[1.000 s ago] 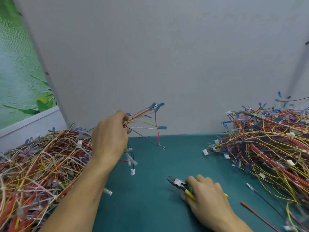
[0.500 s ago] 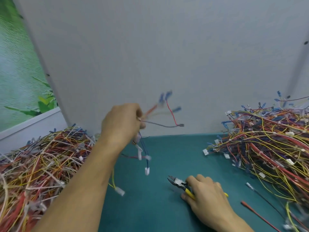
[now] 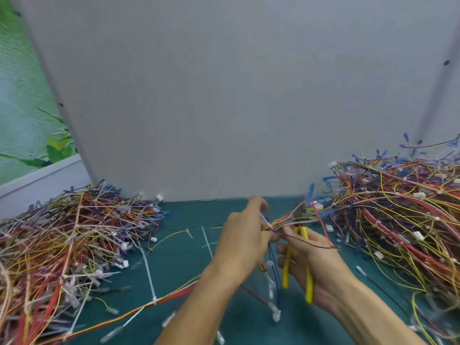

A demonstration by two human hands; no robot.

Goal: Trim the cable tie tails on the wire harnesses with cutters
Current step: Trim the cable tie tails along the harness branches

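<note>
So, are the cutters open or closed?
Open, apparently: the cutters show yellow handles spread apart in the right hand; the cutting end is blurred.

Two hands (image 3: 241,242) (image 3: 317,266); one cutters (image 3: 309,282); one held harness (image 3: 286,218); two harness piles (image 3: 69,245) (image 3: 398,212).

Grey partition panel (image 3: 236,95), teal tabletop (image 3: 179,257), green leafy mural (image 3: 22,108) at left

Teal table top (image 3: 189,257): left harness heap (image 3: 62,245) at left edge; right harness heap (image 3: 398,220) at right edge; loose harness (image 3: 154,302) toward front edge.
</note>
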